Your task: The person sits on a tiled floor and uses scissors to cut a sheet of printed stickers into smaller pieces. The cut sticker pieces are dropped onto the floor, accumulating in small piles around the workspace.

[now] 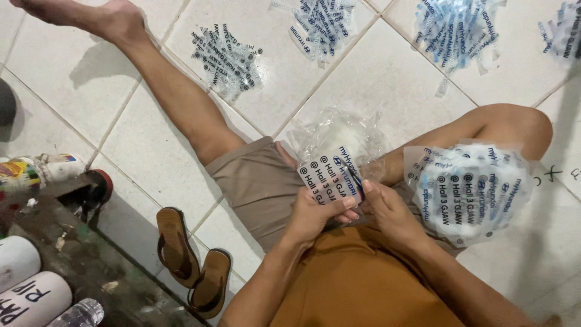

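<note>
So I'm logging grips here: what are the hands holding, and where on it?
Both hands, left hand and right hand, hold a small stack of printed clear stickers by its lower edge, thumbs on top.

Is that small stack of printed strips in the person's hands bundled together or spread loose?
Bundled: the printed strips sit squared in one neat stack, pinched between the left hand and right hand, unlike the scattered piles on the floor.
</note>
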